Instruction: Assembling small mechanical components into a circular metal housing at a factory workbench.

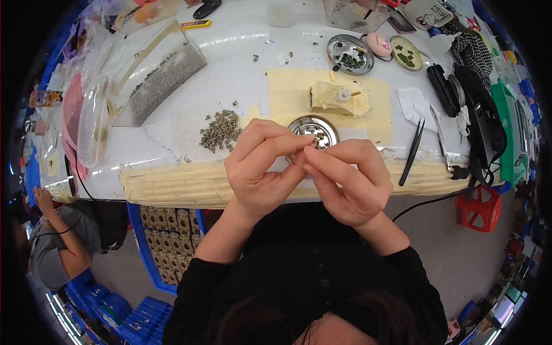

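Above the taped edge (172, 181), the left hand (261, 167) and right hand (356, 181) are being held with fingertips nearly meeting; whether a piece is being clamped by either cannot be told. Room is being bounded by a pile (221, 130) near the left hand and by tweezers (411, 152) near the right. By the fingertips, small parts (320, 140) are being held in a steel dish (332, 130). Grey grains (167, 86) are being contained in a clear box (122, 113), dark green pieces (352, 60) in a round tray (332, 52), green flakes (406, 59) in a cream dish (417, 49).
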A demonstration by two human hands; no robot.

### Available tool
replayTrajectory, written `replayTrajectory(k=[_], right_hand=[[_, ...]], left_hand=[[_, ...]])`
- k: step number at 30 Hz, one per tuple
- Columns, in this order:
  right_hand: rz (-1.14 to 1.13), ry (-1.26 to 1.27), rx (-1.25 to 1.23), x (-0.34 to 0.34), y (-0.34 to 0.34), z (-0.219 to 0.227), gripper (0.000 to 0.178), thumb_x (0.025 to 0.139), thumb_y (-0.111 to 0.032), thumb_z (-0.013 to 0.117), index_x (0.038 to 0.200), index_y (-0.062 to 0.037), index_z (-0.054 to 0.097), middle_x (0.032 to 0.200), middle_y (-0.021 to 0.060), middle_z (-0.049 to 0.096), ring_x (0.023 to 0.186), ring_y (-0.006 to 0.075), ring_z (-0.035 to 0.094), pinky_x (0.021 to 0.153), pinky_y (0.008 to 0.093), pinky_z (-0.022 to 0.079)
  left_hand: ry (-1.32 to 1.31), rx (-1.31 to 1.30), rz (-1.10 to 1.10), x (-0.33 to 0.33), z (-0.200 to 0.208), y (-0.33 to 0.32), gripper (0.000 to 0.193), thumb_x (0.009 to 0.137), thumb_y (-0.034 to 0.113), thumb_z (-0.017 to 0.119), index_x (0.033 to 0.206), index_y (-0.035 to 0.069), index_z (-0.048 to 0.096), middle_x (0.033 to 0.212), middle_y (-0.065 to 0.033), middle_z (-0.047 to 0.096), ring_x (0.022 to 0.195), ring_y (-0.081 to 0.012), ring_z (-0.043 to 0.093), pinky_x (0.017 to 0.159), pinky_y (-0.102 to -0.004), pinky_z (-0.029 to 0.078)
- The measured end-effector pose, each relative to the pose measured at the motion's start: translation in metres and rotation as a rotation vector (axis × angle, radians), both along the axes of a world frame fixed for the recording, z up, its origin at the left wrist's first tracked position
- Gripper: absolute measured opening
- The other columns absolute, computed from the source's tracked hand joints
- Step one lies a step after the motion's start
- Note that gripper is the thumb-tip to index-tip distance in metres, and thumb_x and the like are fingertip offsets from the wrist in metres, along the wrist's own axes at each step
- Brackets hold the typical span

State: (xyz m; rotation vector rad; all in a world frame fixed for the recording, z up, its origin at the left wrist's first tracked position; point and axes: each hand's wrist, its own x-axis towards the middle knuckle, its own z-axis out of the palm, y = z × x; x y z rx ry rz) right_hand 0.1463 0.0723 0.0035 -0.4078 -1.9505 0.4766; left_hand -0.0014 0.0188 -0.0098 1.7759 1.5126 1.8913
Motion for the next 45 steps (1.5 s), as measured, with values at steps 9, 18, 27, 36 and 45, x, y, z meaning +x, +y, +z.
replayTrajectory(k=[9,18,27,36,45], right_hand=[[0.114,0.074,-0.543,-0.001,-0.002,-0.003,0.018,0.081,0.001,0.074,0.099,0.0001,0.073,0.082,0.0069,0.065,0.069,0.0123,0.06,0.061,0.0238,0.048],[0.165,0.172,-0.826,0.001,-0.005,-0.001,0.011,0.089,-0.004,0.07,0.097,0.0027,0.068,0.087,0.0037,0.065,0.074,0.008,0.06,0.067,0.0215,0.049],[0.433,0.302,-1.357,0.008,0.004,0.003,0.014,0.091,-0.009,0.07,0.099,0.002,0.066,0.088,0.0014,0.067,0.075,0.0065,0.059,0.068,0.0211,0.05],[-0.053,-0.009,-0.084,-0.005,-0.005,0.004,0.03,0.071,0.001,0.08,0.1,-0.0028,0.074,0.081,0.006,0.065,0.068,0.0193,0.059,0.058,0.0279,0.048],[0.239,0.246,-1.007,0.0,-0.006,0.001,0.014,0.086,-0.002,0.071,0.099,0.0018,0.071,0.085,0.0059,0.066,0.073,0.0097,0.061,0.064,0.0225,0.049]], left_hand=[[-0.044,0.026,-0.008,0.0,0.001,-0.001,0.024,0.068,-0.007,0.078,0.089,0.002,0.073,0.078,-0.006,0.065,0.07,-0.0188,0.061,0.061,-0.0277,0.047],[0.012,0.048,0.012,0.001,0.001,0.0,0.027,0.067,-0.008,0.078,0.09,0.004,0.073,0.078,-0.005,0.064,0.069,-0.0185,0.06,0.059,-0.0279,0.046],[0.083,0.082,0.014,0.001,0.002,0.001,0.027,0.066,-0.008,0.079,0.09,0.004,0.073,0.079,-0.0038,0.064,0.069,-0.0181,0.06,0.059,-0.0281,0.046],[-0.02,0.0,0.024,-0.001,-0.003,0.0,0.023,0.068,-0.007,0.077,0.089,0.002,0.073,0.079,-0.0062,0.065,0.071,-0.0182,0.061,0.061,-0.0269,0.046],[0.007,0.054,-0.005,0.0,0.001,0.0,0.025,0.068,-0.008,0.078,0.089,0.003,0.073,0.079,-0.0054,0.065,0.07,-0.0182,0.06,0.061,-0.0273,0.046]])
